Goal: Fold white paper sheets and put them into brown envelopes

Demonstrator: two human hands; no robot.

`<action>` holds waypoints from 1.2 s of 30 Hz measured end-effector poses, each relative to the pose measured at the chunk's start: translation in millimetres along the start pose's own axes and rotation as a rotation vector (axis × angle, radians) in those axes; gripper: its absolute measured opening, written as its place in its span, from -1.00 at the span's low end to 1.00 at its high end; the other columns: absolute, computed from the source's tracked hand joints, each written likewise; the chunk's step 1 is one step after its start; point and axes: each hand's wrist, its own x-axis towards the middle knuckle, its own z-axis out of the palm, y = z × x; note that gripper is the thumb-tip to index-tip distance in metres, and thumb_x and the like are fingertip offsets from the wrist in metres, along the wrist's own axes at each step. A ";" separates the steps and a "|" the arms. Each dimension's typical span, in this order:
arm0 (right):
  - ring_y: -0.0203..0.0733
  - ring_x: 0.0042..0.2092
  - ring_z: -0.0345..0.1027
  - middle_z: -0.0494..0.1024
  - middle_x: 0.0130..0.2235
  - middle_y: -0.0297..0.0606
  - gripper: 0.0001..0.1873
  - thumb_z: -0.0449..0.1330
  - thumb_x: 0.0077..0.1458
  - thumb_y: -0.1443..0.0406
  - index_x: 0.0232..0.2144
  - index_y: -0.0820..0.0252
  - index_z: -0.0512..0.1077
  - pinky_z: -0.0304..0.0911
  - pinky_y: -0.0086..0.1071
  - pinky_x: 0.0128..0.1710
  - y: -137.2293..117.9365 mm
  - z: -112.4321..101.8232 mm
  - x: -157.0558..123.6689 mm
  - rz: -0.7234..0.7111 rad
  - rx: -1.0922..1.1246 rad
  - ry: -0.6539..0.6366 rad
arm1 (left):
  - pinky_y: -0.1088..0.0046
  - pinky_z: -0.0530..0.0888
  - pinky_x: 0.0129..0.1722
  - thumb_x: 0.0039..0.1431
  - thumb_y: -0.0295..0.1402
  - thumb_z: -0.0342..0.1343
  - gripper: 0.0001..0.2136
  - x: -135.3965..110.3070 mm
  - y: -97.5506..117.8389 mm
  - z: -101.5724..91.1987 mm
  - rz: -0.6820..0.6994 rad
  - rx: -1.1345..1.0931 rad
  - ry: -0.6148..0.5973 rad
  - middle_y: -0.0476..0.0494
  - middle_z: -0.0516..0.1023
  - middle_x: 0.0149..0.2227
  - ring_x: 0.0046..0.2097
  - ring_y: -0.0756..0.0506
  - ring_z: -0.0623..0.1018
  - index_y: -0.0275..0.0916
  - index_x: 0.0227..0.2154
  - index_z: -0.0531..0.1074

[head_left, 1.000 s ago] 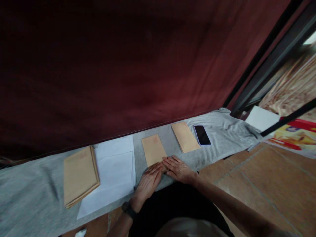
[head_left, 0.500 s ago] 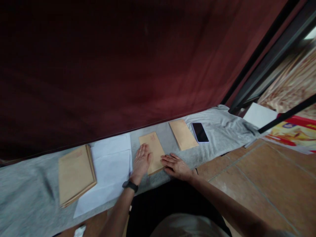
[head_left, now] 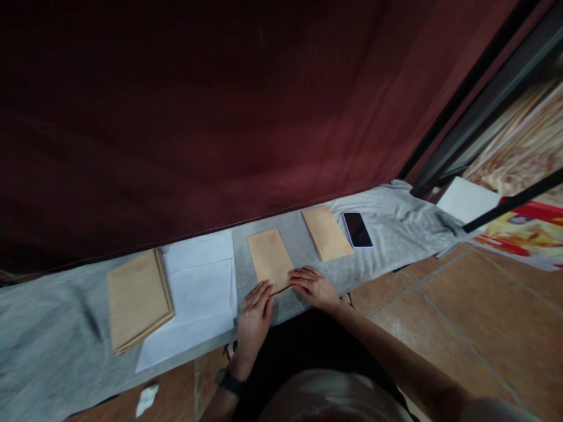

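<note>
A brown paper envelope (head_left: 270,255) with a faint reddish print at its far right corner lies on the grey cloth (head_left: 396,220) before me. My left hand (head_left: 255,310), fingers together, grips its near left corner. At the near right corner my right hand (head_left: 314,287) holds the same edge, which is a little raised between the hands. My thumbs are largely hidden. Left of it are white paper sheets (head_left: 200,293) with fold creases, partly under a stack of brown envelopes (head_left: 138,299). Another brown envelope (head_left: 328,233) lies to the right, beside a dark-screened phone (head_left: 358,230).
A dark red panel (head_left: 246,129) rises along the far edge of the narrow cloth-covered surface. To the right are a black metal bar (head_left: 519,202), a white box (head_left: 468,199) and a red-yellow printed package (head_left: 528,231). Crumpled white tissue (head_left: 147,400) lies on the tiled floor (head_left: 440,310).
My left hand has slid from the middle of the envelope toward me to its near left corner. The right hand stays by the near right corner. The near edge now lifts slightly.
</note>
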 end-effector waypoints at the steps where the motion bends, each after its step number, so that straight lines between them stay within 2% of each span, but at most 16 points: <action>1: -0.19 0.19 0.37 0.54 0.14 -0.29 -0.71 0.09 0.36 0.27 0.06 -0.01 0.50 0.13 -0.10 0.31 0.0 0.7 0.3 0.006 0.000 0.004 | 0.09 0.49 0.19 0.38 -0.30 -0.07 -0.66 1.5 1.2 0.4 -0.017 -0.012 0.018 -0.15 0.53 0.16 0.21 -0.16 0.49 -0.10 0.14 0.39; 7: -0.19 0.16 0.40 0.55 0.12 -0.26 -0.72 0.06 0.37 0.27 0.04 0.02 0.50 0.13 -0.08 0.30 -0.5 5.2 -0.1 0.033 0.005 0.030 | 0.09 0.53 0.14 0.36 -0.33 -0.05 -0.71 6.3 4.5 2.6 -0.078 -0.044 0.072 -0.12 0.58 0.09 0.14 -0.16 0.54 -0.08 0.05 0.46; 16: -0.17 0.18 0.38 0.53 0.14 -0.25 -0.70 0.03 0.39 0.26 0.05 0.05 0.47 0.12 -0.07 0.31 -0.3 6.1 -0.7 0.040 0.020 0.035 | 0.14 0.50 0.16 0.34 -0.41 -0.10 -0.69 5.7 6.5 4.3 -0.110 -0.056 0.099 -0.11 0.58 0.09 0.14 -0.13 0.54 -0.11 0.04 0.45; 20: -0.12 0.27 0.27 0.45 0.22 -0.16 -0.62 0.01 0.38 0.30 0.18 0.12 0.38 0.08 -0.03 0.34 -17.4 13.4 -4.7 0.038 -0.046 0.079 | 0.13 0.51 0.15 0.35 -0.44 -0.12 -0.66 3.0 7.9 3.7 -0.063 -0.011 0.081 -0.11 0.57 0.11 0.18 -0.14 0.51 -0.09 0.08 0.42; 23: -0.09 0.33 0.16 0.38 0.28 -0.13 -0.56 0.01 0.38 0.28 0.25 0.18 0.31 0.03 -0.03 0.38 -39.5 25.5 -10.7 -0.057 -0.071 0.033 | 0.10 0.49 0.16 0.34 -0.47 -0.12 -0.66 0.4 7.3 4.5 -0.015 0.053 0.051 -0.14 0.54 0.14 0.22 -0.17 0.47 -0.11 0.05 0.45; 27: -0.08 0.32 0.19 0.38 0.27 -0.07 -0.51 0.06 0.38 0.21 0.27 0.28 0.29 0.04 -0.10 0.38 -59.5 40.4 -17.7 -0.092 -0.137 -0.015 | 0.10 0.46 0.20 0.32 -0.49 -0.10 -0.67 -2.5 5.7 5.0 0.023 0.127 0.014 -0.21 0.51 0.18 0.25 -0.19 0.44 -0.19 0.02 0.49; 30: -0.09 0.32 0.19 0.35 0.29 -0.08 -0.50 0.07 0.38 0.20 0.26 0.31 0.30 0.06 -0.13 0.37 -61.1 43.3 -19.5 -0.080 -0.189 0.005 | 0.12 0.45 0.20 0.29 -0.53 -0.10 -0.65 -4.6 4.4 5.0 0.064 0.182 0.005 -0.23 0.50 0.19 0.26 -0.21 0.43 -0.25 0.02 0.49; 36: -0.13 0.31 0.21 0.35 0.30 -0.16 -0.52 0.06 0.38 0.23 0.28 0.23 0.28 0.08 -0.15 0.36 -53.0 37.0 -21.8 -0.035 -0.202 0.020 | 0.11 0.44 0.22 0.29 -0.54 -0.08 -0.62 -9.5 2.8 4.9 0.109 0.214 0.021 -0.24 0.47 0.22 0.28 -0.20 0.40 -0.26 0.08 0.46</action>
